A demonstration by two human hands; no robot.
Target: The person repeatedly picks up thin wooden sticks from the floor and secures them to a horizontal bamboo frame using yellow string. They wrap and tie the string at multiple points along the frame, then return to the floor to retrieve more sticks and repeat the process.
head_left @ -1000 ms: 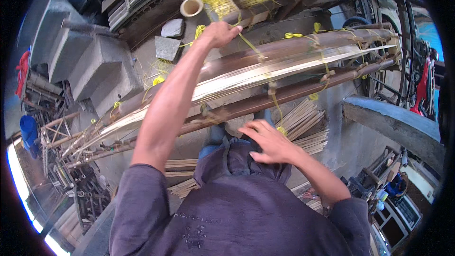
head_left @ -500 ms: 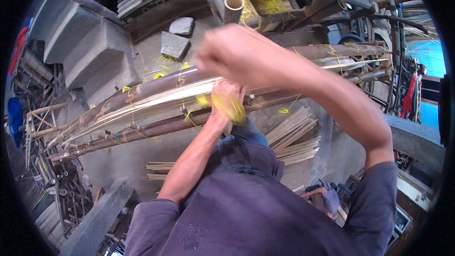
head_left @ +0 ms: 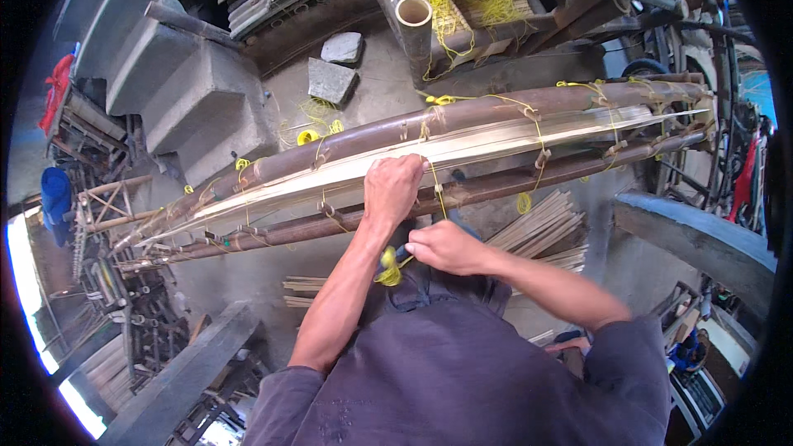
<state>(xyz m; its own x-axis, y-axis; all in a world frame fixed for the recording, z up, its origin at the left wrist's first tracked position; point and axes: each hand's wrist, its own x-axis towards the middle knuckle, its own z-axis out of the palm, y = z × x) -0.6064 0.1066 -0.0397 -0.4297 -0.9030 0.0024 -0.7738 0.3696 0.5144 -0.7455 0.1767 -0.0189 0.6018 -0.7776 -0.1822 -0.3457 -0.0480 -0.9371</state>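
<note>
— Two poles (head_left: 462, 120) ran across a grey concrete floor (head_left: 273, 281), with pale split strips (head_left: 496, 144) lashed between them; two stone blocks (head_left: 330, 78) lay beyond the poles.

— And the hands?

— The left hand (head_left: 392, 190) was clamped on the strips. The right hand (head_left: 442, 246), just below the poles, was closed on yellow string (head_left: 387, 268).

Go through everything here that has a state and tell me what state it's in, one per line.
left hand: closed, pressing on the slat bundle
right hand: pinching yellow string, pulled taut
slat bundle: lying flat, tied between poles
bamboo poles: horizontal, lashed
string ball: hanging below the hands
cut bamboo tube: open-ended
</note>
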